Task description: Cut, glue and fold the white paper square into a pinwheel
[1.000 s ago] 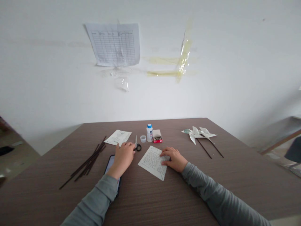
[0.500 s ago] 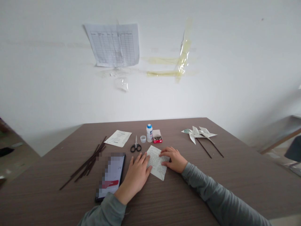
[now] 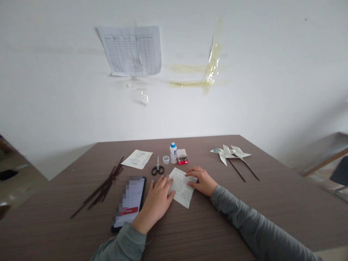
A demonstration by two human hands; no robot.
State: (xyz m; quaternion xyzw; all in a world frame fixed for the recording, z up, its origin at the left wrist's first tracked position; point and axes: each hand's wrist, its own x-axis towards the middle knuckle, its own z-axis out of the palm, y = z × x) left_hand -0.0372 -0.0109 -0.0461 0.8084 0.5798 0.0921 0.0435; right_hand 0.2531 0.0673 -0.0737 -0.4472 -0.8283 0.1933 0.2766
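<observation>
Well, the handwritten paper (image 3: 179,187) lies between left hand (image 3: 157,199) and right hand (image 3: 203,182)

Left hand (image 3: 158,198) moved from scissors (image 3: 157,169) to paper (image 3: 179,185).

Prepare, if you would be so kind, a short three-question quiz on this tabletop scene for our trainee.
1. What do the left hand and right hand both touch: (a) white handwritten paper sheet, (b) black-handled metal scissors, (c) black rectangular phone?
2. True or false: the white plastic bottle with a blue cap stands left of the small open red box.
3. How many thin dark sticks extend from the white paper pinwheels?

Key: 1. a; 2. true; 3. two.
</observation>
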